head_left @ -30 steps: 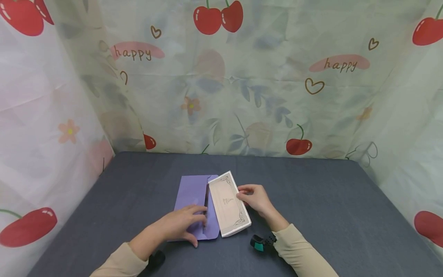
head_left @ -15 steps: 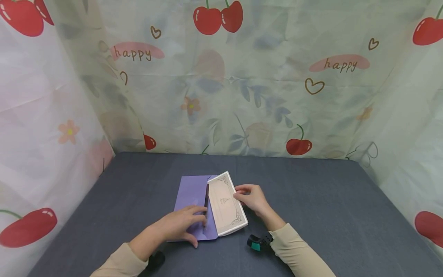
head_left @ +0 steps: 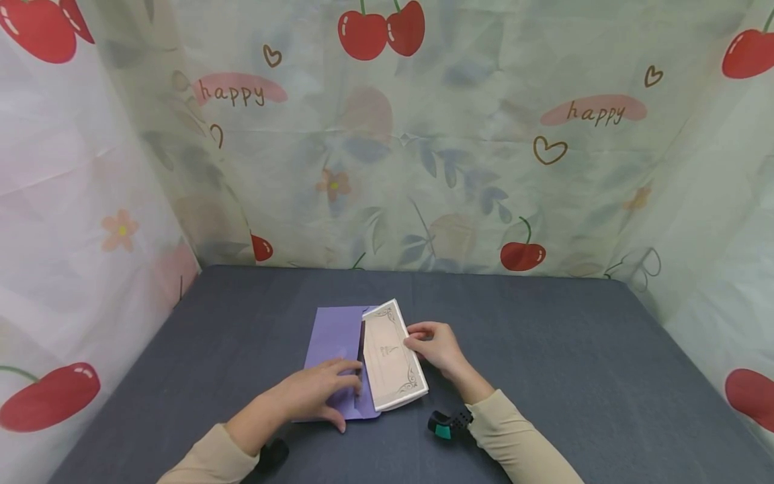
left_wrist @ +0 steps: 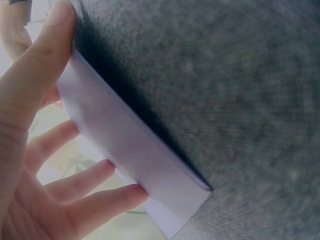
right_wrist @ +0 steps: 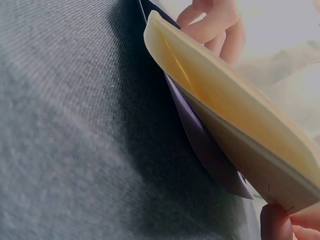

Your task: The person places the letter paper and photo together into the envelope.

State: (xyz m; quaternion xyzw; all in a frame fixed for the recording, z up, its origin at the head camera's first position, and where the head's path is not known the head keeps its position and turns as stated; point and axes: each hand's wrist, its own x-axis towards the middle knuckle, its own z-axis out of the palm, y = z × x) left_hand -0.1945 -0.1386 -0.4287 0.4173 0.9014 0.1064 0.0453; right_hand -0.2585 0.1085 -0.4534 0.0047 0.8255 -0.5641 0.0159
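Note:
A purple envelope point(head_left: 334, 329) lies on the dark cloth, a dark slit showing along its right part. My left hand point(head_left: 314, 390) rests on it with spread fingers, fingertips at the slit and thumb by the near edge. In the left wrist view those fingertips touch the envelope point(left_wrist: 120, 130). My right hand point(head_left: 438, 348) pinches the right edge of a cream folded card point(head_left: 390, 356) with scroll corners and white borders. The card leans over the envelope's right flap, tilted. From the right wrist view, the card point(right_wrist: 225, 120) gapes at its near end, above the purple flap point(right_wrist: 200, 145).
Dark grey cloth point(head_left: 544, 349) covers the table. Behind it and at both sides hang printed curtains point(head_left: 399, 168) with cherries and "happy" lettering. A black strap with a teal patch point(head_left: 443, 430) sits at the right wrist, and a dark object point(head_left: 275, 457) is under the left wrist.
My right hand has moved left with the card, which now covers more of the envelope's right flap. My left hand and the envelope have stayed in place.

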